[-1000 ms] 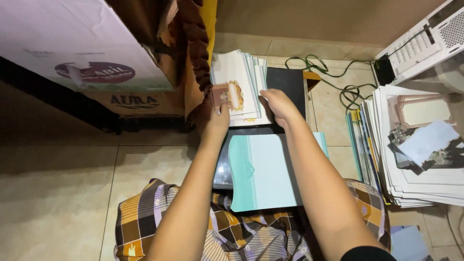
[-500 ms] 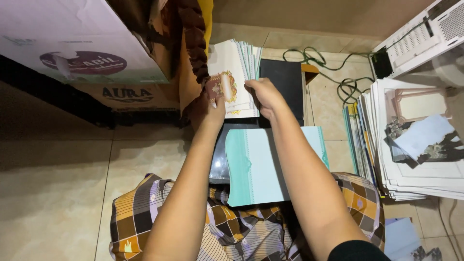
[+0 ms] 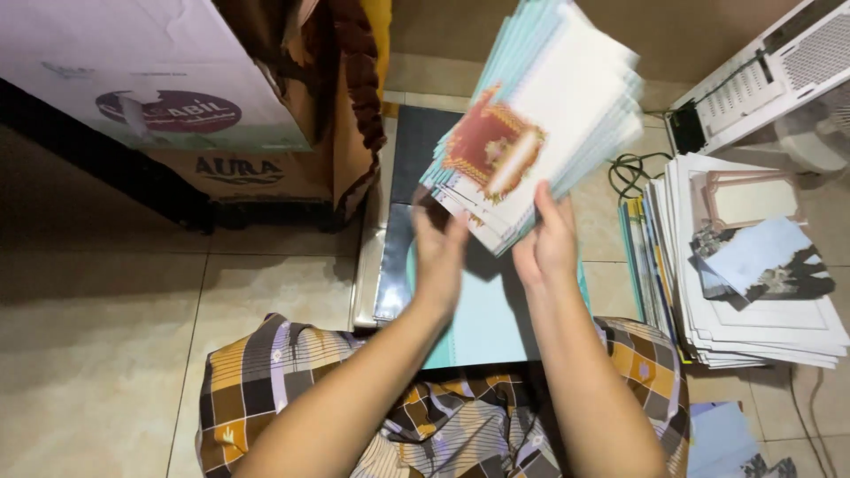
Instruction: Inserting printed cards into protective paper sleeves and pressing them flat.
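Observation:
Both my hands hold up a thick stack of pale teal and white cards (image 3: 540, 133), lifted off the floor and tilted toward me. Its top card bears a red and gold ornament. My right hand (image 3: 547, 243) grips the stack's lower edge, thumb on top. My left hand (image 3: 438, 252) supports the lower left corner from below. Under my hands a teal sheet (image 3: 482, 323) lies on a dark glossy folder (image 3: 416, 168) on the tiled floor. My lap is covered by checked cloth (image 3: 292, 389).
A cardboard box (image 3: 177, 97) with torn flaps stands at the upper left. At the right lies a pile of printed sheets (image 3: 761, 283) with loose papers on top. A white perforated device (image 3: 761, 80) and a black cable (image 3: 627, 173) sit at the upper right.
The stack lay on the dark folder farther from me with both hands on it. Now both hands have lifted it up and toward the camera.

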